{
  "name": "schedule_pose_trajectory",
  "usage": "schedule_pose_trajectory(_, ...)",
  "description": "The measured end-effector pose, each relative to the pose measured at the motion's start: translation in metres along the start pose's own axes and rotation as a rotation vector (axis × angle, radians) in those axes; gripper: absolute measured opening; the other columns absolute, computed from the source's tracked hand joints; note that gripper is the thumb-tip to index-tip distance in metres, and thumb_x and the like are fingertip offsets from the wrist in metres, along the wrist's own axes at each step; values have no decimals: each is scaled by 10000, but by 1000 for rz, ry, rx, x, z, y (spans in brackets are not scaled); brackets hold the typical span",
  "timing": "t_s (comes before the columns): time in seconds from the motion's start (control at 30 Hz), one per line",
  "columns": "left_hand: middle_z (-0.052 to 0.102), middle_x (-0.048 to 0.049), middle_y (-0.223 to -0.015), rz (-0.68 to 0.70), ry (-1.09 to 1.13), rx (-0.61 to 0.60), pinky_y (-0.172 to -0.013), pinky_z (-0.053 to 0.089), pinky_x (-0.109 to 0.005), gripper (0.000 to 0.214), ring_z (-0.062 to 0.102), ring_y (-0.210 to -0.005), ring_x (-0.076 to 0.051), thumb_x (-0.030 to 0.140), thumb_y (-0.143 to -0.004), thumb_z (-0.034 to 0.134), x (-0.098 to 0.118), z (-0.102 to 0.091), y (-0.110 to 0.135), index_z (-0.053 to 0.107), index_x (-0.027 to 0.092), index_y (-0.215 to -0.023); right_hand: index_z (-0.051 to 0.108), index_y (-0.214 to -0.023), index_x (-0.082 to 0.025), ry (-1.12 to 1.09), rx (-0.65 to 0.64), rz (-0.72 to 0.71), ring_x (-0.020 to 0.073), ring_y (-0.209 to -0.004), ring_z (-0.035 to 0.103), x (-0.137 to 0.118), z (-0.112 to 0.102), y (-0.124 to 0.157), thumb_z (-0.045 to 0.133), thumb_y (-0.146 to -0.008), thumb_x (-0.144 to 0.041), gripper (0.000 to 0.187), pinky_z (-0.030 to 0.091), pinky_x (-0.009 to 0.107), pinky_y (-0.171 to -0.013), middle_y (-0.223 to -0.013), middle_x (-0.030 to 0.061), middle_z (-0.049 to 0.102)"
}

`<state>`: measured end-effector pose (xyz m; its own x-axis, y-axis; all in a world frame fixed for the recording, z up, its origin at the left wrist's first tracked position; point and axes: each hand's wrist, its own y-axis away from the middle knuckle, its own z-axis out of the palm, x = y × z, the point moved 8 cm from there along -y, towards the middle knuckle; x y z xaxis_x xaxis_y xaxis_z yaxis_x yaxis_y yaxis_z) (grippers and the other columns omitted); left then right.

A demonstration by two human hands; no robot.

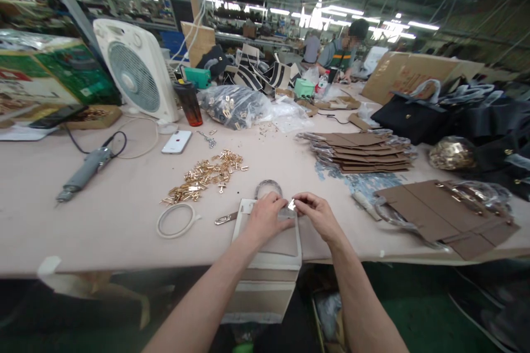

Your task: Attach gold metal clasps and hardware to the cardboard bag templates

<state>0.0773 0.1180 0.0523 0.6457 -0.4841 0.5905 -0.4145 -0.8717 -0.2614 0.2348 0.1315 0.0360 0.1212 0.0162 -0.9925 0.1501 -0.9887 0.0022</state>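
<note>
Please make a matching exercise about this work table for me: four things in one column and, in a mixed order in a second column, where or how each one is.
Things
1. white fan
2. white phone
3. gold fittings
4. small silver piece

Places or states
A. scattered in a loose heap
B. pinched between the left hand and the right hand
C. standing upright at the far left
D. lying flat, near the fan's foot

Right pairs: 1-C, 2-D, 3-A, 4-B.
</note>
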Motion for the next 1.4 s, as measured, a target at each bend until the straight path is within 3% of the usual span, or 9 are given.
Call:
schedule_pose_trajectory(0.1,626,-86,-1309,73,29,-29,-1024,521,-404,636,603,-1214,-269,302,-747,894,5,-14,5,621,254,-1319,764,-994,-203,12,-10,7,168,-752,630,-5,7,-2,765,-842,-491,326,510,301,-706,-830,16,720)
schedule_pose_trajectory(0.23,634,-109,-1348,-10,-171,122,-1134,423,-541,638,487,-1365,-362,420,-669,950,-2,-34,20,666,240,-1212,745,-978,-203,-16,-35,32,177,-763,658,-9,19,-2,786,-815,-521,359,534,310,-722,-811,20,722)
schedule_pose_trajectory(0.4,741,-63,-1166,-96,-150,209,-1141,408,-506,544,558,-1290,-320,594,-757,847,-17,-29,36,704,292,-1186,738,-1062,-229,-62,-73,84,197,-787,714,-9,40,2,785,-817,-521,385,570,329,-747,-822,23,753)
schedule_pose_trajectory(0.53,762,-56,-1165,-129,-100,240,-1127,419,-488,495,566,-1285,-311,614,-797,805,-24,-27,38,729,293,-1167,764,-963,-230,91,-36,23,219,-799,710,-11,51,4,732,-865,-465,256,564,334,-731,-828,32,764)
schedule_pose_trajectory(0.8,762,-43,-1180,-168,-65,240,-1066,457,-488,394,564,-1279,-313,448,-800,832,-29,-27,39,732,304,-1153,781,-851,-266,326,78,-224,225,-920,670,-21,63,7,719,-878,-351,109,522,357,-833,-965,43,734)
schedule_pose_trajectory(1.17,764,-40,-1168,-181,-69,271,-1095,433,-493,384,559,-1285,-308,368,-795,823,-30,-26,40,722,291,-1158,783,-829,-269,367,166,-205,230,-973,656,-4,65,4,729,-867,-299,73,518,382,-888,-997,48,688)
schedule_pose_trajectory(1.4,763,-37,-1175,-171,-59,271,-1080,453,-481,410,555,-1290,-303,350,-770,850,-32,-23,40,731,289,-1158,751,-867,-259,408,95,-295,229,-903,641,-12,66,11,695,-914,-304,86,514,369,-760,-1001,60,684)
